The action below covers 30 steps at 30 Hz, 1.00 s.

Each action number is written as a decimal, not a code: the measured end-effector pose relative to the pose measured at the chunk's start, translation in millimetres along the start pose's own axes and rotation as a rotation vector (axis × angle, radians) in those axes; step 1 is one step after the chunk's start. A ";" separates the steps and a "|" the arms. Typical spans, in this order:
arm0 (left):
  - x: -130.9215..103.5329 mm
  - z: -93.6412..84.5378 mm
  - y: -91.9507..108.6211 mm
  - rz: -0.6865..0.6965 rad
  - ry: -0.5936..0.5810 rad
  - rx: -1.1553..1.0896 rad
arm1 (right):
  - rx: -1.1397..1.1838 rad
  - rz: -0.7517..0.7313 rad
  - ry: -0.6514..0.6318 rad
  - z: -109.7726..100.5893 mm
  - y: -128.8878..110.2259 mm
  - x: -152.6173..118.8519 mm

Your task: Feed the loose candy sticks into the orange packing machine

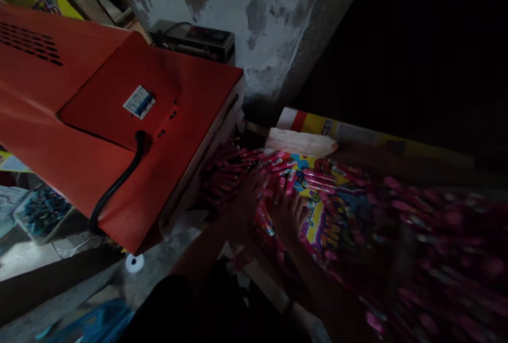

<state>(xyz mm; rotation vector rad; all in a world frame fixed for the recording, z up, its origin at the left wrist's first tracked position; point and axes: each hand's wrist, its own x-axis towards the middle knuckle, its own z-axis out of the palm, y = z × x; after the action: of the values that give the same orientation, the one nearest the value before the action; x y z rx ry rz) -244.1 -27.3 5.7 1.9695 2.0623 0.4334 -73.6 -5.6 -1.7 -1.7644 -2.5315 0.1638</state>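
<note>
Many pink tubes (222, 181) with printed labels lie in a loose heap beside the orange machine and spread over a colourful printed board (317, 221). My left hand (248, 195) rests on the tubes at the heap's near side, close to the machine. Just right of it, my right hand (288, 210) reaches over more tubes, its fingers spread on them. The left fingers are dim and blurred, and no tube can be made out inside that hand. More pink tubes (448, 242) blur together at the right.
A large orange machine (190, 105) with a black cable fills the left. A pale wooden piece (301, 142) lies along the board's back edge. A peeling wall (234, 4) stands behind. At lower left are a bin of dark tubes (45, 210) and a blue crate (95, 322).
</note>
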 end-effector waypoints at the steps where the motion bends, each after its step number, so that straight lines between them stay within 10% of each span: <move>1: 6.3 0.6 0.1 0.047 -0.024 -0.011 | 0.003 0.001 0.006 0.9 7.5 -9.2; 6: 10.7 0.3 -10.9 -0.075 -0.047 0.053 | 0.037 -0.160 -0.060 5.9 14.5 -29.8; 16: 24.8 -2.8 -39.3 -0.249 0.018 0.122 | 0.174 -0.310 -0.172 9.6 -61.9 -2.7; 21: 50.2 -8.6 -57.6 -0.343 0.053 0.079 | 0.121 -0.086 -0.029 -13.2 29.8 -12.5; 26: 75.7 -2.8 -44.4 -0.420 0.138 0.052 | 0.043 0.213 0.116 -22.7 148.8 45.3; 30: 88.4 16.6 -8.0 -0.131 0.063 -0.017 | 0.054 0.018 -0.013 -5.1 140.2 105.3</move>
<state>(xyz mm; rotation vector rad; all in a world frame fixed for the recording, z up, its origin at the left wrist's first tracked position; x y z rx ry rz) -249.5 61.2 -11.0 1.8204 2.2024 0.4889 21.1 141.5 -14.9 -1.7728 -2.4959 0.2422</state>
